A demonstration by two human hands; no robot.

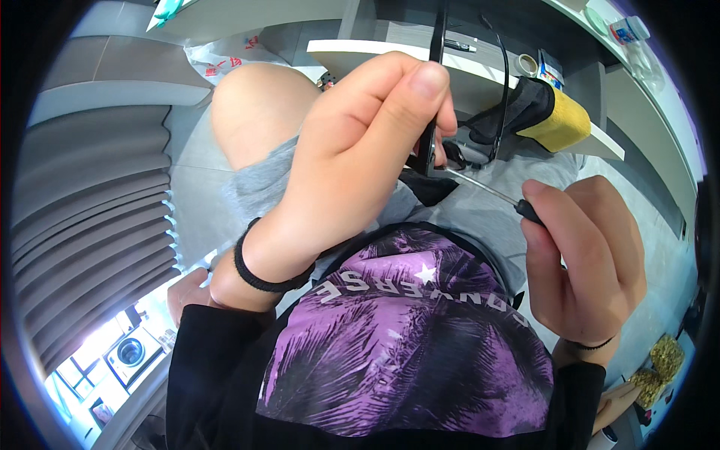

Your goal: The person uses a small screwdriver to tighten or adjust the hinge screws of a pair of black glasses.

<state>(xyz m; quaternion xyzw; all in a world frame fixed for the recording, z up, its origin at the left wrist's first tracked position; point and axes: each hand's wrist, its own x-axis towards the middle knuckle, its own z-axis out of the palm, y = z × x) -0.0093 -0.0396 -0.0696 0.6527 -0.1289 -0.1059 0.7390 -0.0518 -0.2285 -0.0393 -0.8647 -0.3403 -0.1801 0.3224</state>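
My left hand (352, 150) grips a pair of black-framed eyeglasses (436, 37), one arm of which points upward between thumb and fingers while the other stands farther right; much of the frame is hidden behind the hand. My right hand (581, 255) holds a small screwdriver (530, 211) by its black handle. Its thin metal shaft reaches left to the lower hinge area of the glasses, where the exact contact is too small to make out. Below the glasses, a dark piece of cloth (431, 191) lies over my grey shorts.
Just beyond my hands, an open drawer (337, 52) holds a pen, a roll and packets. A black-and-yellow pouch (562, 120) rests at its right. Plastic bottles (628, 30) stand at upper right. A plastic bag (225, 56) lies behind my bare knee; a pleated grey curtain (90, 225) hangs left.
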